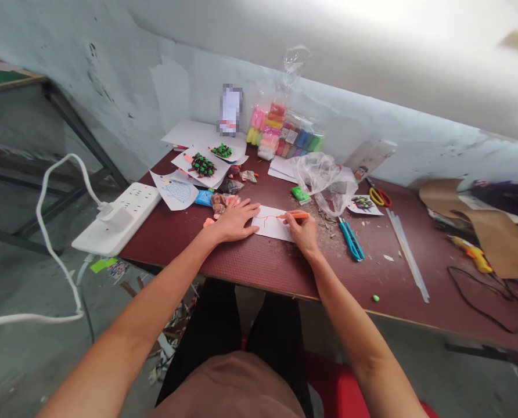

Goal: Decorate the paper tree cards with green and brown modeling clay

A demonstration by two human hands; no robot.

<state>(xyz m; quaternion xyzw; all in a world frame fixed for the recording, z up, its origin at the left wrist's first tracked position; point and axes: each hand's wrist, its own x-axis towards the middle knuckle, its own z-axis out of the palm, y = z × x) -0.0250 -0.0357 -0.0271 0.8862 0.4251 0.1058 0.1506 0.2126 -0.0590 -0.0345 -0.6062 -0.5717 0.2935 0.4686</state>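
Observation:
A small white paper lies on the dark red table, with a thin orange line drawn across its upper part. My right hand grips an orange marker, its tip on the paper near the end of the line. Flat at the paper's left edge rests my left hand, fingers apart, holding nothing. Beside it are brown and orange clay lumps and a blue clay packet. Papers with a green-dotted clay hedgehog and a blue hedgehog drawing lie at the back left.
Packs of coloured clay and a phone stand by the wall. A white power strip sits at the left edge. Rightward are a teal cutter, scissors, glue sticks and a yellow glue gun.

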